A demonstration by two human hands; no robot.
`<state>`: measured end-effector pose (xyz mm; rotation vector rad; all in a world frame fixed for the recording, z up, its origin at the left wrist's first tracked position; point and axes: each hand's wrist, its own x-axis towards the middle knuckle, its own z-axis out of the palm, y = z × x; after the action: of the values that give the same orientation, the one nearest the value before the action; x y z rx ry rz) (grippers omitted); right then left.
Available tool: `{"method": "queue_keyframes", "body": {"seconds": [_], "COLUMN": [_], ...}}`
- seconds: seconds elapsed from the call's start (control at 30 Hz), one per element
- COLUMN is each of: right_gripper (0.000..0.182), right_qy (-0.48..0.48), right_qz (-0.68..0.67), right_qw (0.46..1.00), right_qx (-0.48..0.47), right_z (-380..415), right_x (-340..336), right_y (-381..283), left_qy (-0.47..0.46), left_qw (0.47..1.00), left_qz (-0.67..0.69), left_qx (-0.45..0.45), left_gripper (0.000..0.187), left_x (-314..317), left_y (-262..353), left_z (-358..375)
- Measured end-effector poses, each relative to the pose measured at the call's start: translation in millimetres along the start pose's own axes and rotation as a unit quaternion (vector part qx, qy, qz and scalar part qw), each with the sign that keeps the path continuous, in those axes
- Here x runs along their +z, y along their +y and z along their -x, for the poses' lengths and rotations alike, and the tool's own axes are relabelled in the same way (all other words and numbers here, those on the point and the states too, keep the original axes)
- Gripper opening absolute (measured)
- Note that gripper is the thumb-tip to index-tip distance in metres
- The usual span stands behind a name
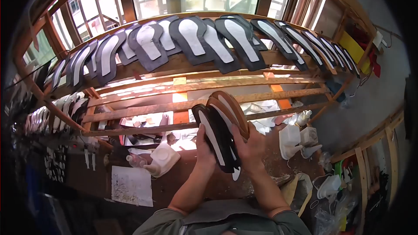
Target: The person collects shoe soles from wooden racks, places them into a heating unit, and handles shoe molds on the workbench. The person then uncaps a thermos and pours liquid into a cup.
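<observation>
A stack of shoe insoles [213, 141] is held upright between my two hands, over the brown work table. The ones toward the left are black with a long white strip, and brown insoles [230, 104] stand at the right of the stack. My left hand [204, 150] grips the stack's left side near the bottom. Around the right side are the fingers of my right hand [252, 150], the thumb lying across the insoles. A small white tip pokes out at the stack's lower end. How many insoles there are cannot be made out.
A slatted wooden rack [143, 121] crosses in front, with dark insole pieces bearing white shapes [190, 37] along its upper shelf. White plastic bottles [165, 159] stand left, others [289, 141] right. A speckled paper sheet [131, 186] lies at the table's left.
</observation>
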<state>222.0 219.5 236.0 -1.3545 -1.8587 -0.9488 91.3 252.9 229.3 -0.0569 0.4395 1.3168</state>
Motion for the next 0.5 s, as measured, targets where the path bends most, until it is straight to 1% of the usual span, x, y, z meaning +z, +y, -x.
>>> {"method": "queue_keyframes", "body": {"seconds": [0.03, 0.07, 0.1, 0.13, 0.17, 0.2, 0.23, 0.27, 0.3, 0.33, 0.37, 0.4, 0.43, 0.47, 0.5], "right_gripper": [0.051, 0.049, 0.049, 0.055, 0.062, 0.062, 0.062, 0.062, 0.089, 0.089, 0.096, 0.103, 0.106, 0.11, 0.103], "right_qy": [-0.011, -0.021, -0.02, -0.065, -0.108, -0.106, -0.181, -0.256, -0.351, -0.351, -0.326, -0.295, -0.325, -0.35, -0.328], "right_qz": [-0.051, -0.102, -0.125, -0.146, -0.166, -0.188, -0.3, -0.403, -0.513, -0.532, -0.715, -0.83, -0.807, -0.78, -0.718], "right_qw": [0.999, 0.994, 0.992, 0.985, 0.972, 0.966, 0.925, 0.864, 0.775, 0.756, 0.618, 0.425, 0.463, 0.5, 0.589], "right_qx": [0.006, 0.01, -0.002, -0.062, -0.125, -0.143, -0.15, -0.159, -0.116, -0.149, 0.027, 0.209, 0.17, 0.135, 0.172], "right_z": [-3, -7, -1, 7, 11, 11, 8, 5, 4, 7, 13, 17, 20, 29, 53], "right_x": [-10, -19, -22, -26, -29, -35, -49, -62, -67, -61, -53, -45, -39, -35, -37], "right_y": [-19, -36, -49, -56, -64, -73, -79, -83, -80, -73, -65, -71, -95, -122, -149], "left_qy": [-0.134, -0.268, -0.293, -0.286, -0.216, -0.142, -0.165, -0.153, -0.142, -0.129, -0.138, -0.126, -0.096, -0.048, -0.053], "left_qw": [0.99, 0.96, 0.953, 0.955, 0.972, 0.98, 0.974, 0.971, 0.975, 0.978, 0.97, 0.954, 0.932, 0.874, 0.806], "left_qz": [0.038, 0.07, 0.074, 0.074, 0.059, 0.048, 0.071, 0.079, 0.034, -0.013, -0.044, -0.108, -0.174, -0.304, -0.369], "left_qx": [-0.026, -0.047, -0.015, 0.01, 0.069, 0.128, 0.137, 0.168, 0.165, 0.165, 0.195, 0.251, 0.305, 0.375, 0.459], "left_gripper": [0.055, 0.056, 0.062, 0.062, 0.062, 0.062, 0.058, 0.058, 0.063, 0.067, 0.067, 0.069, 0.079, 0.091, 0.096], "left_x": [-21, -41, -56, -67, -76, -87, -99, -107, -110, -115, -121, -125, -124, -125, -126], "left_y": [11, 22, 32, 41, 48, 55, 65, 74, 85, 97, 103, 103, 95, 82, 66], "left_z": [8, 17, 24, 29, 32, 39, 52, 69, 85, 101, 116, 128, 141, 144, 150]}}
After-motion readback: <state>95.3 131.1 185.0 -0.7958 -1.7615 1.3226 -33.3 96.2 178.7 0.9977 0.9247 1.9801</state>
